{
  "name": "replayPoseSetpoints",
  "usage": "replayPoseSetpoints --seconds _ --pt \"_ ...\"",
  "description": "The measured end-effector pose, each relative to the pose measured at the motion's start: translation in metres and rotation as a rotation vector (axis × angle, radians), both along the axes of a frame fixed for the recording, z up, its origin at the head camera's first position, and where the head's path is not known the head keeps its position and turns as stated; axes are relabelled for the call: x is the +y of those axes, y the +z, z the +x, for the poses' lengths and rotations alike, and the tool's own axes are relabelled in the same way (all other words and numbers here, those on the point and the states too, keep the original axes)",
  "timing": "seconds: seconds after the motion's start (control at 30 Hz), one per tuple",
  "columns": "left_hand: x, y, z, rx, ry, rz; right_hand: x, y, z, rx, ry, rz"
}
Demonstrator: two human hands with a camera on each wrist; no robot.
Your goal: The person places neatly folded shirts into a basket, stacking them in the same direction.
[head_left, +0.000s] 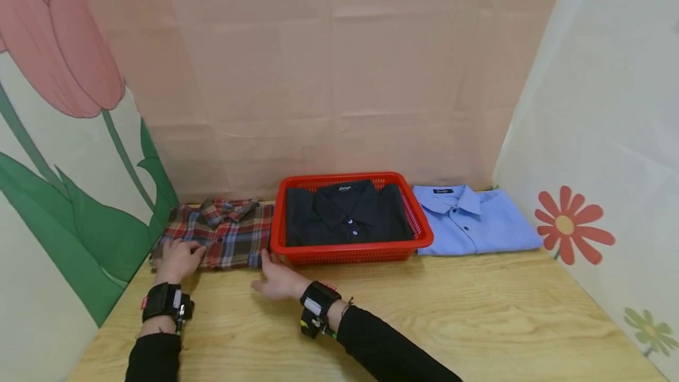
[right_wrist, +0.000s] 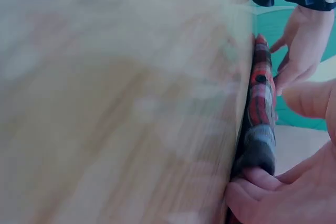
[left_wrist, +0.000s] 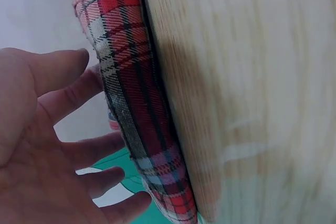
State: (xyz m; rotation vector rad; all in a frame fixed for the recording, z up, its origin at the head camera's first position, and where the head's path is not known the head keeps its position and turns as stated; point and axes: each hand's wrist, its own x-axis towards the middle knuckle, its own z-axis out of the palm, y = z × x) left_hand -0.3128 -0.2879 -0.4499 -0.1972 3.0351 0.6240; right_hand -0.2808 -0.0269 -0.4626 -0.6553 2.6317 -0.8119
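Observation:
A folded red plaid shirt (head_left: 225, 231) lies at the table's back left. My left hand (head_left: 179, 257) rests on its front left corner. In the left wrist view its fingers (left_wrist: 79, 103) are spread and fairly straight against the plaid shirt (left_wrist: 134, 103). My right hand (head_left: 274, 277) lies low on the table at the shirt's front right corner. In the right wrist view its fingertips (right_wrist: 252, 179) press the edge of the plaid shirt (right_wrist: 261, 103) and the thumb stays apart above it. Neither hand grips the cloth.
A red basket (head_left: 350, 250) holding a folded black shirt (head_left: 347, 214) stands just right of the plaid shirt, close to my right hand. A folded light blue shirt (head_left: 472, 220) lies further right. Papered walls close in the back and both sides. The wooden table (head_left: 477, 323) stretches toward me.

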Motion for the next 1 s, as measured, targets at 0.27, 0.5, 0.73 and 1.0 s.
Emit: replayPoseSetpoints --seconds 0.27,0.5,0.73,1.0 --pt "-0.002 0.005 0.001 0.003 -0.004 0.006 -0.004 -0.004 -0.003 -0.020 -0.077 -0.102" --pt "-0.010 0.004 0.004 0.005 0.064 0.054 -0.008 -0.005 -0.005 -0.023 -0.175 -0.212" --pt "-0.018 0.003 0.011 -0.075 0.210 0.049 -0.010 -0.009 -0.005 -0.023 -0.196 -0.265" --pt "-0.022 0.007 0.015 -0.102 0.239 0.034 -0.009 -0.010 -0.004 -0.038 -0.221 -0.283"
